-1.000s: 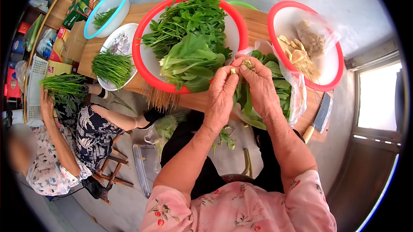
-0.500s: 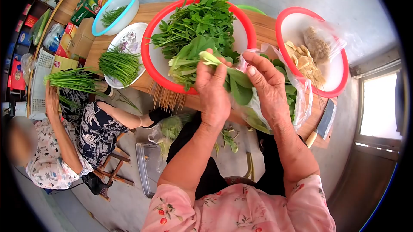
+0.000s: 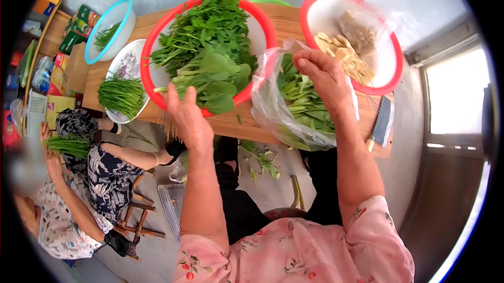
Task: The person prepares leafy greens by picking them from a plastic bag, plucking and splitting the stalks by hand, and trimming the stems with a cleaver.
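My left hand (image 3: 188, 117) is at the front rim of the large red-rimmed basin (image 3: 270, 31), its fingers apart beside the stem ends of the leafy greens (image 3: 212, 75). Finer-leaved green stalks (image 3: 205, 25) lie behind them in the same basin. Over a clear plastic bag (image 3: 268, 104) of leafy greens (image 3: 307, 107) hangs my right hand (image 3: 325, 75), thumb and fingertips pressed together. Whatever it may pinch is too small to make out.
A second red-rimmed basin (image 3: 396, 52) holds pale slices and a bag. A knife (image 3: 381, 123) lies at the table's right edge. At left are a blue-rimmed bowl (image 3: 128, 23), chives (image 3: 122, 95) on a plate, and a seated person (image 3: 68, 204) holding chives.
My left hand has moved left to the basin, and the leafy stalk it held now appears among the greens there. My right hand has risen over the bag. The view has shifted.
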### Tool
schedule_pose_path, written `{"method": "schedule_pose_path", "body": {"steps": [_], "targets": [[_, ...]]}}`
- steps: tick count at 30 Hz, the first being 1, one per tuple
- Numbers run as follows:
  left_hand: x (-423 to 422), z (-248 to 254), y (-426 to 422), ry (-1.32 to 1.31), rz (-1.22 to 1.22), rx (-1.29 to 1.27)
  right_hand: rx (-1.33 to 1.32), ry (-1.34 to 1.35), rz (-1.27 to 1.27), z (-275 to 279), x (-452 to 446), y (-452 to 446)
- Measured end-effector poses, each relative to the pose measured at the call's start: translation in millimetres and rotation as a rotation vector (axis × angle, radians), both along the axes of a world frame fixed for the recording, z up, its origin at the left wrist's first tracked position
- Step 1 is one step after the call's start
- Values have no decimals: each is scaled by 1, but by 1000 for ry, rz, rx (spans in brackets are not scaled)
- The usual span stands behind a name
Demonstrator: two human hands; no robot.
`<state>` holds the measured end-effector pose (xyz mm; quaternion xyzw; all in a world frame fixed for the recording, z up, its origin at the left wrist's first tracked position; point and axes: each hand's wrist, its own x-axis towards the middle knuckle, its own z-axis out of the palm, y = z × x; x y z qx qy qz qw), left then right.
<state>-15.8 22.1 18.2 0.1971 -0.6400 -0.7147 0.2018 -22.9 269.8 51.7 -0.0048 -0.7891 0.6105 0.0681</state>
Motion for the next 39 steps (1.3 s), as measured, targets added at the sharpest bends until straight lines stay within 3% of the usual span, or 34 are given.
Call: {"method": "schedule_pose_path", "body": {"steps": [3,5,6,7,8,10,13,14,17,21,22,23,27,29,32,33,34,36,39], "targets": [[2,7,1,-84,7,-322,309,68,9,-6,-3,18],[1,1,-5,-92,-41,-339,444,85,109,-18,-6,25],[2,0,-7,-87,-56,-591,575,104,220,-21,-6,25],[3,-1,-8,-82,-72,-843,575,102,218,-23,-5,25],[2,-1,-11,-81,-74,-842,526,69,314,-24,-4,23],[-2,0,-13,-236,-455,-915,408,40,385,-32,-4,15],[5,10,-2,-373,-573,-1106,492,-45,479,-55,-9,17],[6,8,0,-324,-521,-1135,709,-13,474,-70,-13,21],[2,8,0,-324,-370,-1196,909,-195,522,-72,-7,16],[2,8,3,-64,-230,-1215,983,-210,554,-82,7,3],[3,9,6,-62,-228,-1216,1147,-133,561,-91,8,0],[4,9,9,-49,-248,-1112,1314,-55,566,-99,10,-3],[2,2,11,42,-330,-843,1383,-77,537,-94,9,-3],[2,4,12,50,-333,-785,1363,-186,560,-77,1,7],[3,5,14,75,-371,-618,708,-117,190,-46,-3,29],[3,5,17,93,-408,-516,711,-113,188,-29,0,28],[2,6,20,101,-406,-515,393,-167,103,-14,5,24],[3,8,27,73,-592,-155,-125,-193,37,-8,5,17],[11,20,43,-24,-772,43,-234,-210,111,1,12,4]]}}
